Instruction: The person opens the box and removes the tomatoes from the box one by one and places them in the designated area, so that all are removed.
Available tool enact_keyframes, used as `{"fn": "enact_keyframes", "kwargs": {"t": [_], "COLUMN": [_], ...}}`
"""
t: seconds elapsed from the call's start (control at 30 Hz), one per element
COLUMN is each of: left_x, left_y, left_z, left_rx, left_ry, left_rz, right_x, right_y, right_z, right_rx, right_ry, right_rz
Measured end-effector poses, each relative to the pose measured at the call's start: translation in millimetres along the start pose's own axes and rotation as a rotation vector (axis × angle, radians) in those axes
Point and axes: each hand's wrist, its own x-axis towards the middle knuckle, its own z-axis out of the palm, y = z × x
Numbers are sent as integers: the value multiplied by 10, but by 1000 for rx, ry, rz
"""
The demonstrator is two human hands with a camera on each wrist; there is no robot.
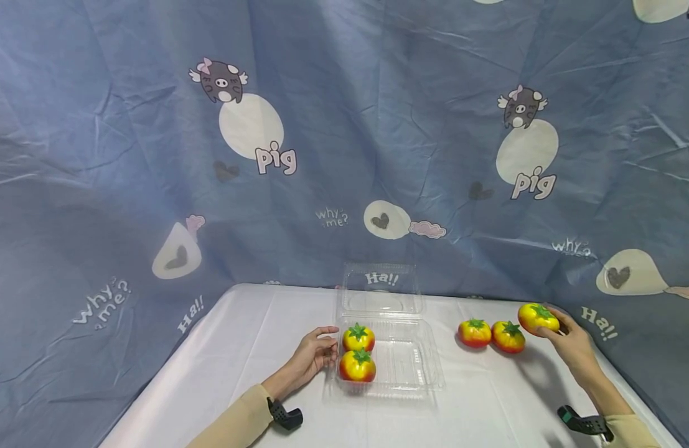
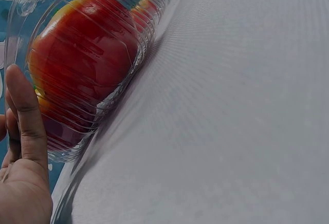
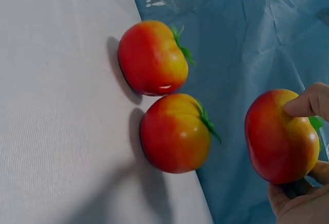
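right hand [image 1: 574, 347] around red-yellow fruit [image 1: 536, 318]

Head view bright, sharpness adequate; both wrist views dimmer. Soft-edged shadow [image 1: 543, 379] on the surface [image 1: 254, 330], inward of the right hand [image 1: 572, 345]. Glare streaks on the clear container [image 1: 397, 361] beside the left hand [image 1: 312, 356]. Beyond both hands, creases of the curtain [image 1: 322, 186] catch pale sheen. Left wrist view: fine rippled banding across the surface.

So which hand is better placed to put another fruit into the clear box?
Probably the right hand: it grips a red-and-yellow fruit lifted off the table. The left hand, beside the clear box, holds no fruit.
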Motion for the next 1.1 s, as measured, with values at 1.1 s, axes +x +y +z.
{"fn": "enact_keyframes", "kwargs": {"t": [1.1], "left_x": [4], "left_y": [-4], "left_z": [-9], "left_rx": [-1], "left_ry": [8], "left_rz": [-9], "right_x": [346], "right_y": [747], "right_z": [32], "right_rx": [39], "right_ry": [73], "right_rz": [137]}}
